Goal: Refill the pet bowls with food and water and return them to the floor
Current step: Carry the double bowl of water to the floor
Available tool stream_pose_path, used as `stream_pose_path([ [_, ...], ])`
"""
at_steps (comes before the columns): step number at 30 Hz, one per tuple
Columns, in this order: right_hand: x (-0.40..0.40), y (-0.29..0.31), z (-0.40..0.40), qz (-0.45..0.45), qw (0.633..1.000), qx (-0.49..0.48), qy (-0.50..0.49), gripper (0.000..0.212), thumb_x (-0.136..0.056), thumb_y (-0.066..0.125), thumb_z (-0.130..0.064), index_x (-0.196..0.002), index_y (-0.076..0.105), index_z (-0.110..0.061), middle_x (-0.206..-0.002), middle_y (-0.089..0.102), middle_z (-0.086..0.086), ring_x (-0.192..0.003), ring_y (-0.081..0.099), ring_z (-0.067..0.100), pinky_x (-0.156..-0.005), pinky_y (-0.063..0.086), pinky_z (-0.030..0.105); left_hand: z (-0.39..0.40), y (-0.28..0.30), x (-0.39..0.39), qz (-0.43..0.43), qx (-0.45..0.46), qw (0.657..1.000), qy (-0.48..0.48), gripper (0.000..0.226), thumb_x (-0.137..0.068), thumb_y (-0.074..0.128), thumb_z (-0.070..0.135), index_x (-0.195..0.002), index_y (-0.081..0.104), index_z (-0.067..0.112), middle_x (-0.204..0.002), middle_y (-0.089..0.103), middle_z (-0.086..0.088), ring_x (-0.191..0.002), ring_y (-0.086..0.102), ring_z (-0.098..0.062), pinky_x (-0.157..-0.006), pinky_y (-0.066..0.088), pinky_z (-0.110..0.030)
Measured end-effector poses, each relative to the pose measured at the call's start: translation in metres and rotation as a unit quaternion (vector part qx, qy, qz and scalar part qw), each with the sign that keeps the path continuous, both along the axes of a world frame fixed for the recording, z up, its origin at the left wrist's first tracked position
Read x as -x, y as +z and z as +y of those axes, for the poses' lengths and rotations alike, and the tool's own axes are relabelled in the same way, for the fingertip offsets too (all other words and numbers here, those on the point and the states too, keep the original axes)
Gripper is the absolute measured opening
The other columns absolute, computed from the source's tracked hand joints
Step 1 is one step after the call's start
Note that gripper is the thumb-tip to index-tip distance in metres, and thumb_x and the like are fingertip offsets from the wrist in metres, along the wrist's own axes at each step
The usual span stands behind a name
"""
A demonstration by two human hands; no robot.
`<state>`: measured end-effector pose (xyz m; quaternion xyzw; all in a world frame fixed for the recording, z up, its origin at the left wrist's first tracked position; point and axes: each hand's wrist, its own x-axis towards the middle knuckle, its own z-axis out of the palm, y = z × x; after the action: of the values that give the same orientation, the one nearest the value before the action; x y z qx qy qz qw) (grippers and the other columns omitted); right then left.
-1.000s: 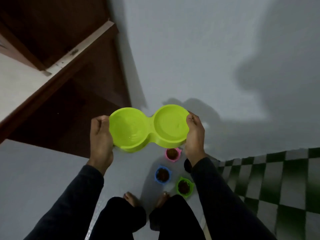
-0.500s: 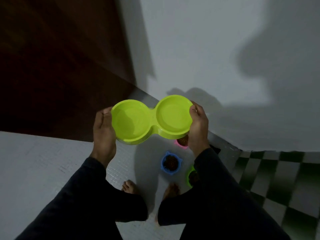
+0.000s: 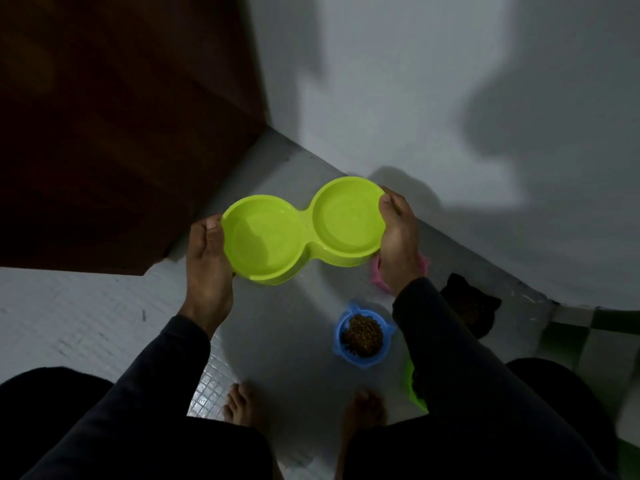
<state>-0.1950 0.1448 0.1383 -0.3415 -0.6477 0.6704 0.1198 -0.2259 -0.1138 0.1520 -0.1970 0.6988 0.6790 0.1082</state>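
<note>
**Double bowl comes lower toward the corner floor**

The lime-green double bowl is held level above the pale tiled floor, over the corner where the white wall meets a dark wooden door. Compared with a second ago, the floor and the small bowls look nearer and the person's knees have come into the lower frame, so the person appears to be crouching and bringing the bowl down. I judge this as the return-to-floor step, not yet finished: the bowl is still in the air.

Both wells look pale and glossy; whether they hold water I cannot tell, and no kibble shows in them.

The left hand grips the left end of the bowl, thumb on the rim, fingers beneath. The right hand clasps the right end the same way.

On the floor below, a blue bowl holds brown kibble. A pink bowl shows partly behind the right wrist, and a green bowl peeks from under the right sleeve. A small black shape sits by the wall; too dark to identify.

Bare toes rest just short of the bowls.
</note>
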Motion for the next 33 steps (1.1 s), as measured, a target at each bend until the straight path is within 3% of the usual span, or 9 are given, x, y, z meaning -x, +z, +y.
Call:
stream_pose_path([
  [4, 0.008, -0.054, 0.006, -0.025, 1.0, 0.001, 0.015, 0.037, -0.088, 0.056, -0.043, -0.112, 0.069, -0.018, -0.116, 0.071, 0.009, -0.11, 0.063, 0.025, -0.102, 0.049, 0.047, -0.002, -0.049, 0.0, -0.003, -0.012, 1.0, -0.017, 0.021, -0.11, 0.039, 0.039, -0.108, 0.06, 0.034, -0.118, 0.064, 0.001, -0.108, 0.062, -0.023, -0.083, 0.056, -0.049],
  [9, 0.014, -0.101, 0.008, -0.031, 0.999, 0.007, 0.04, 0.026, -0.09, 0.058, -0.039, -0.104, 0.07, -0.022, -0.107, 0.071, -0.001, -0.101, 0.062, 0.015, -0.1, 0.048, 0.045, -0.003, -0.088, -0.002, -0.022, -0.011, 1.0, -0.018, 0.019, -0.11, 0.038, 0.038, -0.11, 0.057, 0.033, -0.116, 0.065, 0.01, -0.104, 0.066, -0.017, -0.072, 0.06, -0.04],
  [12, 0.018, -0.122, 0.011, -0.041, 0.997, 0.005, 0.059, 0.029, -0.091, 0.058, -0.039, -0.11, 0.07, -0.021, -0.111, 0.071, -0.001, -0.105, 0.062, 0.016, -0.1, 0.048, 0.041, -0.005, -0.107, -0.005, -0.022, -0.001, 0.999, -0.027, 0.017, -0.11, 0.039, 0.039, -0.113, 0.056, 0.034, -0.124, 0.063, 0.005, -0.107, 0.065, -0.019, -0.068, 0.06, -0.038],
  [14, 0.022, -0.132, 0.012, -0.047, 0.996, 0.005, 0.076, 0.035, -0.093, 0.057, -0.037, -0.118, 0.068, -0.015, -0.113, 0.07, 0.001, -0.105, 0.061, 0.016, -0.097, 0.048, 0.036, -0.004, -0.116, -0.007, -0.031, 0.007, 0.999, -0.025, 0.014, -0.11, 0.041, 0.035, -0.111, 0.055, 0.036, -0.12, 0.063, 0.006, -0.105, 0.064, -0.022, -0.07, 0.061, -0.044],
  [18, 0.03, -0.146, 0.013, -0.06, 0.992, -0.016, 0.114, 0.025, -0.103, 0.052, -0.019, -0.122, 0.066, -0.011, -0.116, 0.068, 0.002, -0.105, 0.058, 0.011, -0.088, 0.045, 0.016, -0.002, -0.133, -0.014, -0.056, 0.023, 0.998, -0.014, 0.013, -0.109, 0.044, 0.034, -0.107, 0.055, 0.041, -0.116, 0.062, 0.002, -0.102, 0.064, -0.025, -0.069, 0.061, -0.046],
  [23, 0.035, -0.162, 0.014, -0.091, 0.981, -0.032, 0.166, 0.028, -0.105, 0.05, -0.02, -0.127, 0.064, -0.012, -0.123, 0.066, 0.001, -0.109, 0.058, 0.01, -0.082, 0.044, 0.004, -0.005, -0.153, -0.025, -0.081, 0.031, 0.996, 0.007, 0.019, -0.108, 0.048, 0.033, -0.101, 0.059, 0.047, -0.116, 0.059, -0.003, -0.107, 0.061, -0.033, -0.078, 0.059, -0.059],
  [27, 0.037, -0.174, 0.015, -0.119, 0.975, -0.042, 0.182, 0.028, -0.104, 0.053, -0.023, -0.131, 0.057, -0.014, -0.119, 0.06, 0.0, -0.1, 0.057, 0.006, -0.078, 0.043, 0.005, -0.005, -0.167, -0.033, -0.09, 0.03, 0.995, 0.022, 0.011, -0.108, 0.049, 0.028, -0.105, 0.056, 0.037, -0.108, 0.06, 0.001, -0.099, 0.061, -0.026, -0.078, 0.058, -0.055],
  [30, 0.04, -0.186, 0.015, -0.155, 0.971, -0.025, 0.179, 0.029, -0.103, 0.055, -0.026, -0.125, 0.051, -0.007, -0.111, 0.057, 0.002, -0.095, 0.053, 0.01, -0.079, 0.042, 0.02, -0.008, -0.178, -0.039, -0.098, 0.037, 0.994, 0.023, 0.008, -0.108, 0.05, 0.028, -0.107, 0.055, 0.034, -0.105, 0.061, -0.001, -0.097, 0.062, -0.028, -0.076, 0.057, -0.05],
  [33, 0.044, -0.188, 0.015, -0.171, 0.965, -0.037, 0.194, 0.023, -0.102, 0.056, -0.024, -0.119, 0.05, -0.009, -0.1, 0.055, -0.004, -0.094, 0.051, 0.011, -0.078, 0.041, 0.024, -0.011, -0.185, -0.044, -0.108, 0.034, 0.994, 0.015, 0.006, -0.107, 0.051, 0.029, -0.112, 0.053, 0.03, -0.105, 0.063, -0.003, -0.096, 0.064, -0.03, -0.074, 0.058, -0.049],
])
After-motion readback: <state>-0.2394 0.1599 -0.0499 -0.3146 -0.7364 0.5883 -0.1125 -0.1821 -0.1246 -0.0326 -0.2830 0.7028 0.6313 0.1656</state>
